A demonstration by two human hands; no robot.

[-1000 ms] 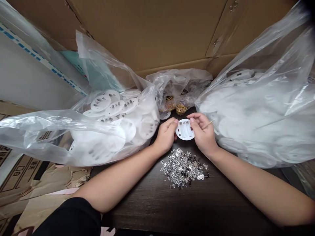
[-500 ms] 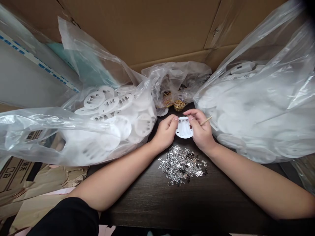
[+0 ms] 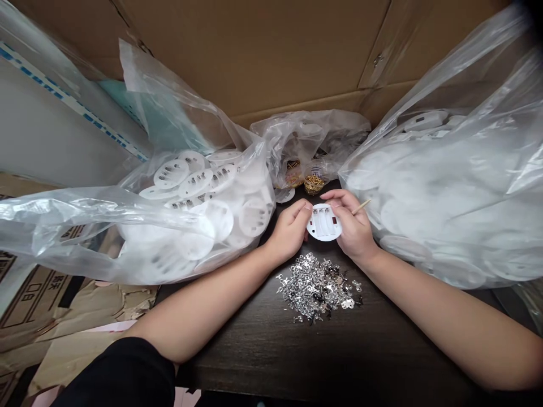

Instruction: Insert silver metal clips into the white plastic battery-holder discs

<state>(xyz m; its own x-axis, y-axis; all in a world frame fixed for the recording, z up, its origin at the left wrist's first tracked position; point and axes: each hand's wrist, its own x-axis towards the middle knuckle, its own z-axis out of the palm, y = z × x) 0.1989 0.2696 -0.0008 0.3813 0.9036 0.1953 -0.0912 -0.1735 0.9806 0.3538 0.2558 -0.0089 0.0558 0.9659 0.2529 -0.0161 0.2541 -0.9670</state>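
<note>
Between my hands is a round white plastic battery holder (image 3: 324, 225), its slotted side facing up with metal contacts along the far end. My left hand (image 3: 292, 229) grips its left edge with the thumb on top. On the opposite edge, my right hand (image 3: 353, 226) holds it too, and a thin wooden stick (image 3: 362, 206) pokes out from between that hand's thumb and fingers. Just below, on the dark table, lies a heap of small silver metal contact pieces (image 3: 316, 285).
A clear bag of round white holders (image 3: 203, 226) stands on the left, another bag of white parts (image 3: 441, 192) on the right. Behind my hands are gold-coloured small parts (image 3: 314, 183) and a crumpled bag (image 3: 305, 127). A cardboard wall (image 3: 263, 56) closes off the back.
The view has shifted slightly, so everything sits a little further right. My right thumb has moved off the holder's face toward its edge, showing more of its right side.
</note>
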